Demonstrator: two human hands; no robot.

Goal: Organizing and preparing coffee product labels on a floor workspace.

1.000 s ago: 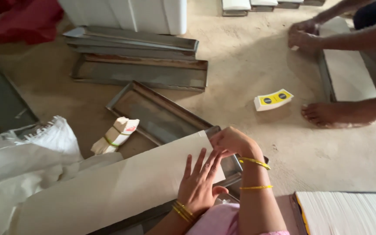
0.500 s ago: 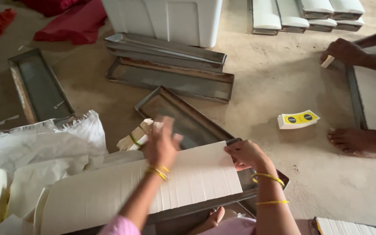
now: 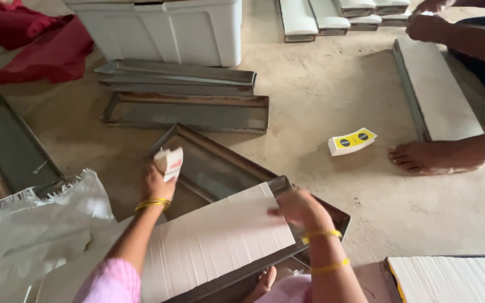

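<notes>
White-and-red label bundle (image 3: 169, 163) in left hand (image 3: 157, 182)

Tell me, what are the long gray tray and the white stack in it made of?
The tray looks like dull sheet metal: gray with rusty brown edges. The white stack seems to be matte paper or thin card, its fine lines showing many sheet edges.

Floor workshop, metal trays (image 3: 186, 112), label stacks (image 3: 352, 140)

metal trays (image 3: 186, 109): 6 | yellow label stack (image 3: 352, 140): 1 | white tub (image 3: 164, 28): 1
</notes>
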